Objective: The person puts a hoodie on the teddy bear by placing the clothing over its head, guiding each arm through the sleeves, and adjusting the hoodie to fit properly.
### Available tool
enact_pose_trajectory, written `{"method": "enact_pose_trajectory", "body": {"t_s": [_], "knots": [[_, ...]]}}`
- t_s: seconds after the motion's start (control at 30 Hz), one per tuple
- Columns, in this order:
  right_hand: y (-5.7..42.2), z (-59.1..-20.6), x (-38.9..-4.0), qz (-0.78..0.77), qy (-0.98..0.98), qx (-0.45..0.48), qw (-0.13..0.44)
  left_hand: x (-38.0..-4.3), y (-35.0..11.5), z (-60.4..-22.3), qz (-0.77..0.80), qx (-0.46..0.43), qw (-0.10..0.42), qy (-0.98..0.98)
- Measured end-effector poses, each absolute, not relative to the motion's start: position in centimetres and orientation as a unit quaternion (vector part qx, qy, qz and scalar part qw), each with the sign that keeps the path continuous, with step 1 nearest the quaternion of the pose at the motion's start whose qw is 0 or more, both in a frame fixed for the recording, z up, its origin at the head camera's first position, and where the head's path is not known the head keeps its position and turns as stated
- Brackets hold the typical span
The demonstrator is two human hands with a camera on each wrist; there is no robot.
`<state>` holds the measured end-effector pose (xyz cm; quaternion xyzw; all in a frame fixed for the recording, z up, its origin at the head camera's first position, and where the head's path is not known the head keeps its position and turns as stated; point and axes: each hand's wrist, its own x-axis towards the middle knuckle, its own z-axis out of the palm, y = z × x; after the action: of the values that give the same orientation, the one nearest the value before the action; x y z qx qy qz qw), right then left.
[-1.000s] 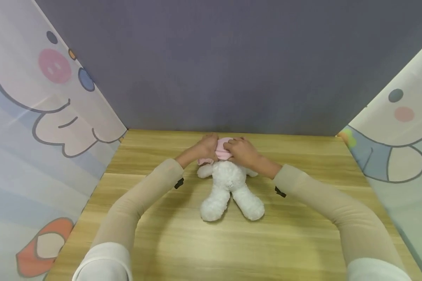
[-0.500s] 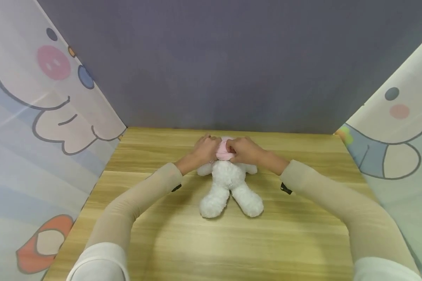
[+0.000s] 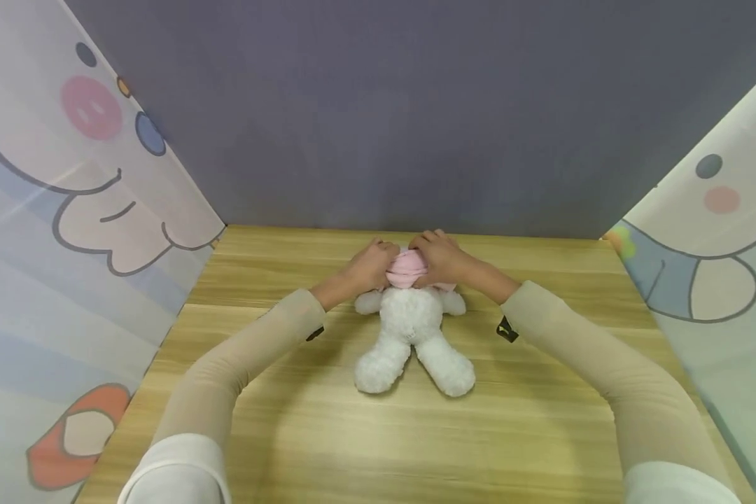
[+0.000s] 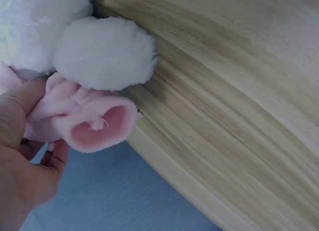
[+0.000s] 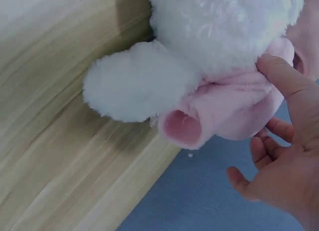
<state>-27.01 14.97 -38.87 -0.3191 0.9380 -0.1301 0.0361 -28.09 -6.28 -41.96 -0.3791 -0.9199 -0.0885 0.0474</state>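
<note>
A white fluffy plush toy [image 3: 409, 315] lies on the table, its two legs spread toward me. Where its head end lies, a small pink doll garment [image 3: 406, 269] is bunched up. My left hand [image 3: 372, 264] grips the garment's left side, thumb on top and fingers underneath. On the other side my right hand [image 3: 444, 259] holds it too, thumb at the edge of the white fur, other fingers below the cloth. Each wrist view shows an open-ended pink sleeve [image 4: 75, 104] beside a stubby white arm [image 5: 139, 84]. The toy's head is hidden.
The wooden table [image 3: 416, 448] ends just beyond the hands at a grey back panel [image 3: 403, 126]. Cartoon-printed curtains stand at the left [image 3: 25, 294] and right [image 3: 724, 280].
My right hand has shifted from curled fingers over the cloth to a wider hold at its right side. Pink cloth now shows by the toy's right-hand arm. My left hand stays on the garment.
</note>
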Motion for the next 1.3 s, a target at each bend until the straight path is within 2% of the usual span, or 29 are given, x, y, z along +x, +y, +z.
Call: {"method": "enact_pose_trajectory", "body": {"t_s": [0.2,0.4,0.67,0.9,1.0,1.1,1.3], "knots": [[14.8,-38.7,-26.7,-0.120,0.934,-0.335,0.035,-27.9,-6.3,-42.2,-0.061,-0.395,0.047,-0.915],[14.9,-38.5,-26.2,-0.092,0.932,-0.350,0.001,-27.1,-6.1,-41.7,-0.034,-0.396,0.051,-0.916],[15.2,-40.5,-25.0,-0.059,0.929,-0.352,-0.092,-26.2,-6.3,-42.2,-0.056,-0.375,0.080,-0.922],[14.9,-42.7,-24.1,-0.033,0.926,-0.326,-0.189,-25.1,-5.7,-43.3,-0.106,-0.295,0.112,-0.943],[14.4,-43.0,-24.6,-0.045,0.926,-0.313,-0.207,-25.4,-5.9,-43.6,-0.125,-0.270,0.123,-0.947],[14.4,-42.6,-25.1,-0.073,0.930,-0.309,-0.184,-26.1,-6.4,-43.7,-0.167,-0.272,0.096,-0.943],[15.0,-40.7,-25.4,-0.134,0.929,-0.338,-0.068,-27.3,-8.1,-42.9,-0.249,-0.310,-0.037,-0.917]]}}
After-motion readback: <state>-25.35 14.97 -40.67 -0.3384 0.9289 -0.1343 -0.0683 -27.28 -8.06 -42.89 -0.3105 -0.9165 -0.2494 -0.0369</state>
